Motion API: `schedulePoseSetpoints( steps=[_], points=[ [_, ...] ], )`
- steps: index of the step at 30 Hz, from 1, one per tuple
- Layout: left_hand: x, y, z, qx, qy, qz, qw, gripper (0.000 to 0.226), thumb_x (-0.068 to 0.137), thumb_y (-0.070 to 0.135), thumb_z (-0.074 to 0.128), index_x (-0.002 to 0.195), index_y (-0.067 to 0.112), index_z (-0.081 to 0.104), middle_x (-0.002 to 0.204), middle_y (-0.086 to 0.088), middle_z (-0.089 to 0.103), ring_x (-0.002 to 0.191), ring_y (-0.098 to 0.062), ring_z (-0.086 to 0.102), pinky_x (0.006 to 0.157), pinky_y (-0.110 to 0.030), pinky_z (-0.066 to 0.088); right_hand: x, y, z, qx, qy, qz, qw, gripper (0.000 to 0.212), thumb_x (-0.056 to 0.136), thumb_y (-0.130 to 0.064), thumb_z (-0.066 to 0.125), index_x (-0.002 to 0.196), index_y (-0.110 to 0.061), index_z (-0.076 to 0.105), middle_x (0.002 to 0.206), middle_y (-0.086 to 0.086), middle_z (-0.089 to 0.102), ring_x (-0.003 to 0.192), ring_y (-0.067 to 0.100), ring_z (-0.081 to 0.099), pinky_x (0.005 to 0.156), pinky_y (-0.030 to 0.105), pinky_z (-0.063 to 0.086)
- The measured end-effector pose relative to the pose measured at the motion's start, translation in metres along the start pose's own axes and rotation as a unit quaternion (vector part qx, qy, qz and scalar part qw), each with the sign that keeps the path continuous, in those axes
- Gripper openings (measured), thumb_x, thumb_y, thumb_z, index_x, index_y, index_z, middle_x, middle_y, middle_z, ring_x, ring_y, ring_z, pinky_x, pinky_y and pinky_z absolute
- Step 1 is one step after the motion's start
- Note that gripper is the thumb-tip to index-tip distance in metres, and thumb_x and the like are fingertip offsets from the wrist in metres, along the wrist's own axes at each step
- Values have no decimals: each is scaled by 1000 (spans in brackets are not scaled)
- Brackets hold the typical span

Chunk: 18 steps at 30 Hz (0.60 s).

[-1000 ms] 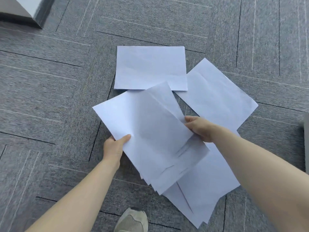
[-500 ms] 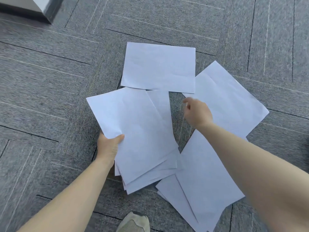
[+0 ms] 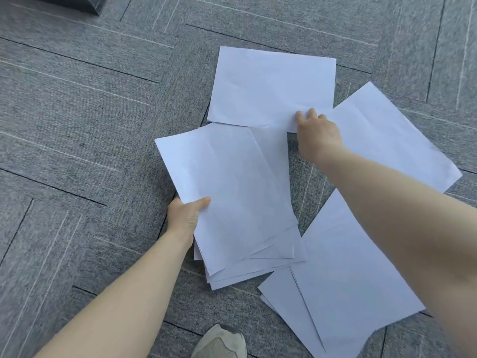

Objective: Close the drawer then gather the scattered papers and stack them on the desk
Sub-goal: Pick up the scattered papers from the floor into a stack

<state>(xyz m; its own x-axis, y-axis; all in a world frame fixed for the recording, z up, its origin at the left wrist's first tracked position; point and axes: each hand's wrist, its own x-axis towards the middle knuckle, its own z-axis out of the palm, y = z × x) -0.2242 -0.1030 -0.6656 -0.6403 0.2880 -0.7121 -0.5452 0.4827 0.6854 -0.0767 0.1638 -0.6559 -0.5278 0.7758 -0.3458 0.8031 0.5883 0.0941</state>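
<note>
White papers, grey carpet with dark seams and pale stripes, beige shoe

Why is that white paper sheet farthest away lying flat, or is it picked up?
Still flat. The farthest white paper sheet lies spread on the grey carpet floor; the right hand only touches its near corner.

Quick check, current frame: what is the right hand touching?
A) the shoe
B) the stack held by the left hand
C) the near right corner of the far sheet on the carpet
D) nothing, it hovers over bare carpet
C: the right hand has its fingertips on the near right corner of the far sheet, while the left hand grips the gathered stack.
</note>
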Motion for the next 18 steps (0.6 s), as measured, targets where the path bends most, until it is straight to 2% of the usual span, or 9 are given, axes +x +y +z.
schedulePoseSetpoints(
  steps=[4, 6, 10, 13, 18],
  points=[
    [-2, 2, 1, -6, 6, -2, 1000, 31, 76, -8, 69, 103, 6, 67, 88, -6, 71, 75, -24, 67, 71, -32, 56, 3, -4, 3, -35, 45, -16, 998, 42, 79, 9, 52, 121, 3, 46, 113, 25, 54, 101, 41, 58, 65, 40, 38],
    [-4, 3, 2, -8, 7, 0, 1000, 31, 76, -9, 68, 104, 5, 66, 88, -5, 70, 74, -23, 66, 70, -31, 55, 3, -4, 4, -44, 60, -25, 997, 36, 79, 11, 50, 115, 4, 50, 109, 25, 57, 99, 40, 60, 65, 39, 42],
    [-5, 4, 3, -13, 5, 0, 1000, 31, 77, -9, 68, 104, 6, 66, 87, -5, 70, 73, -21, 66, 65, -29, 54, 3, 3, -10, -59, 53, -68, 995, 26, 79, 10, 55, 102, 1, 60, 100, 18, 63, 95, 37, 62, 66, 36, 38],
    [-4, 4, 1, -12, 2, 1, 1000, 34, 77, -8, 68, 107, 6, 66, 91, -6, 71, 75, -21, 67, 66, -30, 54, -6, 18, -26, -73, 60, -81, 992, 23, 79, 11, 56, 99, 1, 64, 96, 18, 66, 93, 37, 63, 68, 36, 40],
    [-7, 2, 4, -9, -3, 6, 1000, 33, 76, -6, 69, 106, 8, 66, 98, -9, 71, 86, -27, 68, 81, -40, 55, -54, 61, -23, -58, 36, -32, 997, 25, 82, 11, 47, 97, 0, 64, 93, 16, 65, 91, 35, 63, 65, 34, 38]
  ],
)
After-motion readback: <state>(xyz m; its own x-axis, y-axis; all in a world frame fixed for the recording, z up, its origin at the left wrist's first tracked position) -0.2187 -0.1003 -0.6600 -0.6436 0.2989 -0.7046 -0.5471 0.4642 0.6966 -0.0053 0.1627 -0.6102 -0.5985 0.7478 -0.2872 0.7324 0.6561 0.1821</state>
